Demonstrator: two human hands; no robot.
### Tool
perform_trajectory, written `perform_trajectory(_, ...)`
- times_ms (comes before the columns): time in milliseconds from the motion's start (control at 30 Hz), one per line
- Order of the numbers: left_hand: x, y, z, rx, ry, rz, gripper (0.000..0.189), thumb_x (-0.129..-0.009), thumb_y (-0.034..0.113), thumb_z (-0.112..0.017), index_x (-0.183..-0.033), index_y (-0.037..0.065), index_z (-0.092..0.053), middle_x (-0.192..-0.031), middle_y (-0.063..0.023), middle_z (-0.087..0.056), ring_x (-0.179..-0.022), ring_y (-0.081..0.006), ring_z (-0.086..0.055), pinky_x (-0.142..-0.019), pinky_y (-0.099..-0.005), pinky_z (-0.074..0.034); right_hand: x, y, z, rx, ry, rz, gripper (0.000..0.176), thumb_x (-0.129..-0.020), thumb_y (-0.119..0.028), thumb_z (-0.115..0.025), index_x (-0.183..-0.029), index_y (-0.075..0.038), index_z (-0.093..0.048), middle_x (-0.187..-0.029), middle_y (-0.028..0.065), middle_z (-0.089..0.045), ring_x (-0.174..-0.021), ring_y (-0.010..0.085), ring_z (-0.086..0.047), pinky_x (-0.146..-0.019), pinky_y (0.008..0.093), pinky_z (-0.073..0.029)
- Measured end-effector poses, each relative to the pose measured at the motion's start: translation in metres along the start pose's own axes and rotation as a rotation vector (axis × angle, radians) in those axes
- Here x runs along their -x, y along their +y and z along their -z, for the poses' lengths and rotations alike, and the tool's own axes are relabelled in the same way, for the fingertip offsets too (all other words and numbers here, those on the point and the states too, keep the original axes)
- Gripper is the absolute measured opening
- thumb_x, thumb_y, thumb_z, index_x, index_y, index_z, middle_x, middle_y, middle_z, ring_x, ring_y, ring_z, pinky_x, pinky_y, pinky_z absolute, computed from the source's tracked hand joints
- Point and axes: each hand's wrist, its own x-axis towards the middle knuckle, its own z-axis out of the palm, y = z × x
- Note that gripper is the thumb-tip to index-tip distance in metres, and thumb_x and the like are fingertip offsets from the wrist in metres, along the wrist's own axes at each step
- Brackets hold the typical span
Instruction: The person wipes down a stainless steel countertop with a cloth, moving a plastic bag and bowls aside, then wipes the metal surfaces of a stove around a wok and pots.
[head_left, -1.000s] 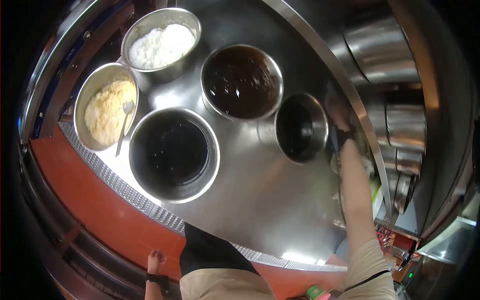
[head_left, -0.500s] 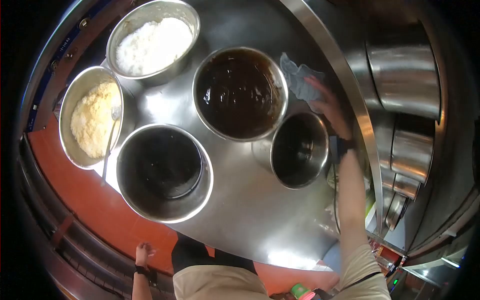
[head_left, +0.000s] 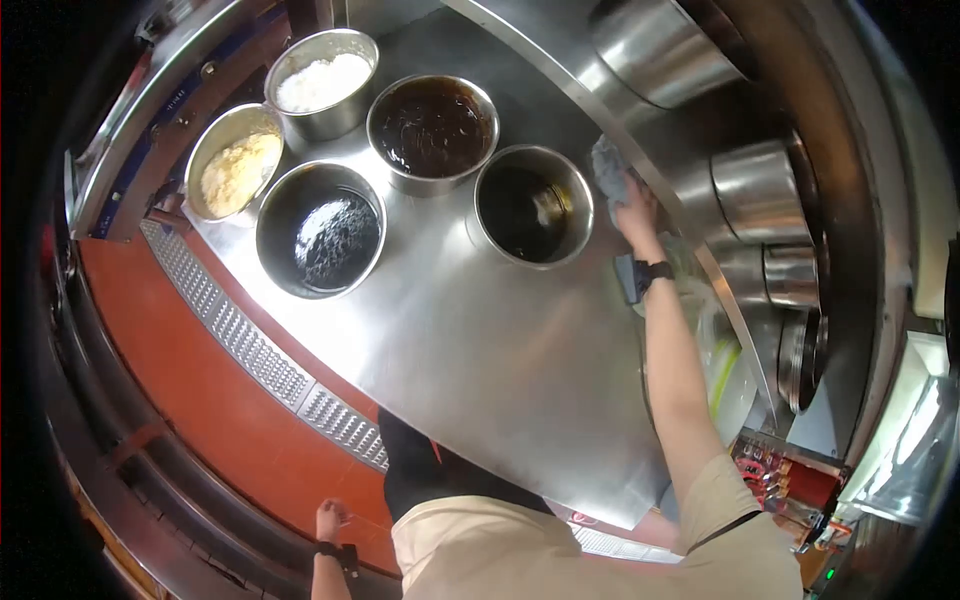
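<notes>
At the back edge of the steel table, my right hand (head_left: 636, 216) is closed on a grey-blue cloth (head_left: 608, 172), right of a pot of dark liquid (head_left: 586, 225). My left hand (head_left: 332, 520) hangs beside my body above the floor, empty, with its fingers loosely bent and apart. Left of the nearest pot stand a pot of glossy dark brown sauce (head_left: 437, 130) and a pot with black contents (head_left: 338, 235). Further left are a pot of white grainy stuff (head_left: 325, 82) and one of pale yellow crumbly stuff (head_left: 238, 175).
A raised steel shelf edge (head_left: 700, 250) runs along the right, with several steel pots (head_left: 760, 195) beyond it. Clear plastic and a white-and-green item (head_left: 728, 375) lie beside my right forearm. A metal grating (head_left: 255, 345) crosses the red floor (head_left: 190, 400).
The camera view has shifted, so the pots appear smaller and higher. My right hand, blurred over the cloth before, now grips it; the cloth is farther from the brown sauce pot.
</notes>
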Motion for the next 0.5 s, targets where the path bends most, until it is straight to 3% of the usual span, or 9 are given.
perform_trajectory(33,0.0,-0.009,-0.006,0.027,-0.013,0.008,0.024,-0.098,0.01,-0.037,-0.112,0.004,-0.056,-0.083,-0.0087,-0.064,-0.068,-0.0219,-0.068,-0.056,-0.034,-0.058,0.015,0.012,-0.019,0.053,0.189,0.218,0.065,-0.079,-0.014,-0.064,-0.141,-0.024,-0.047,-0.132,0.0184,-0.052,-0.125,0.0397,-0.045,-0.108,0.049,-0.035)
perform_trajectory(100,0.001,-0.018,-0.018,0.014,-0.035,-0.015,0.022,-0.1,0.012,-0.038,-0.11,0.005,-0.057,-0.086,-0.0081,-0.065,-0.073,-0.0224,-0.069,-0.062,-0.0351,-0.058,0.07,-0.013,-0.025,0.124,0.149,0.217,0.063,-0.08,-0.013,-0.063,-0.14,-0.015,-0.046,-0.14,0.0199,-0.044,-0.125,0.0457,-0.041,-0.105,0.0539,-0.037)
perform_trajectory(200,0.011,-0.007,-0.038,-0.022,-0.066,-0.042,0.023,-0.102,0.014,-0.038,-0.109,0.004,-0.058,-0.091,-0.0077,-0.065,-0.081,-0.023,-0.069,-0.071,-0.0377,-0.058,0.173,-0.052,-0.038,0.287,0.109,0.204,0.064,-0.081,-0.025,-0.064,-0.137,-0.002,-0.043,-0.13,0.0248,-0.048,-0.12,0.0412,-0.045,-0.097,0.0526,-0.043)
perform_trajectory(267,0.009,0.003,-0.05,-0.016,-0.074,-0.097,0.023,-0.101,0.012,-0.04,-0.113,0.004,-0.057,-0.089,-0.0088,-0.065,-0.076,-0.0232,-0.068,-0.065,-0.0366,-0.058,0.245,-0.071,-0.049,0.266,0.149,0.294,0.065,-0.081,-0.028,-0.065,-0.135,-0.001,-0.044,-0.127,0.0255,-0.049,-0.116,0.04,-0.048,-0.095,0.0486,-0.044)
perform_trajectory(300,0.01,0.013,-0.054,-0.004,-0.093,-0.141,0.024,-0.099,0.01,-0.042,-0.117,0.005,-0.057,-0.088,-0.0099,-0.065,-0.072,-0.0235,-0.068,-0.059,-0.0355,-0.059,0.279,-0.087,-0.043,0.239,0.042,0.328,0.067,-0.08,-0.027,-0.066,-0.137,0.0,-0.044,-0.126,0.0253,-0.05,-0.114,0.0403,-0.048,-0.094,0.0496,-0.044)
perform_trajectory(333,0.019,0.028,-0.062,-0.014,-0.084,-0.166,0.024,-0.099,0.01,-0.042,-0.117,0.005,-0.057,-0.088,-0.0099,-0.065,-0.072,-0.0235,-0.068,-0.059,-0.0355,-0.059,0.308,-0.091,-0.06,0.23,0.049,0.429,0.069,-0.08,-0.028,-0.066,-0.139,-0.001,-0.044,-0.129,0.0265,-0.049,-0.115,0.0412,-0.048,-0.095,0.0535,-0.042)
perform_trajectory(400,0.045,0.058,-0.073,-0.157,-0.076,-0.203,0.029,-0.102,0.014,-0.038,-0.12,0.004,-0.059,-0.099,-0.0092,-0.067,-0.085,-0.0235,-0.068,-0.077,-0.0359,-0.057,0.352,-0.108,-0.091,0.085,-0.015,0.634,0.063,-0.085,-0.028,-0.063,-0.141,-0.005,-0.045,-0.142,0.0274,-0.041,-0.13,0.0456,-0.04,-0.101,0.0611,-0.037)
perform_trajectory(500,0.047,0.085,-0.078,-0.218,-0.149,-0.322,0.031,-0.101,0.013,-0.039,-0.124,0.003,-0.058,-0.103,-0.0111,-0.069,-0.088,-0.0235,-0.068,-0.078,-0.0351,-0.056,0.354,-0.134,-0.095,-0.007,0.067,0.831,0.049,-0.088,-0.018,-0.057,-0.136,-0.009,-0.053,-0.147,0.0214,-0.041,-0.136,0.0417,-0.038,-0.108,0.0586,-0.033)
